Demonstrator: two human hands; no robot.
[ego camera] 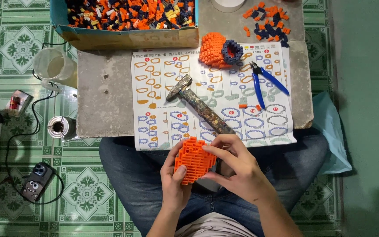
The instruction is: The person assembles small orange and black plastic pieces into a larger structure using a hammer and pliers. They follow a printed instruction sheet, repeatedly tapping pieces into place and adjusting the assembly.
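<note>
While the person sits with knees under the desk [106,101], both hands close on an orange brick shell [194,160] over the lap: left hand [174,182] fingers curl beneath it, right hand [237,169] fingers press its top and side. Just beyond lies the near desk edge, a hammer [198,105] on the instruction sheet [224,94], then blue cutters [264,81], with open sheet between. Farthest sits a box of bricks [128,17].

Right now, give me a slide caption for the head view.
Both hands, left and right, hold an orange brick block over the lap, below a hammer on an instruction sheet.
</note>
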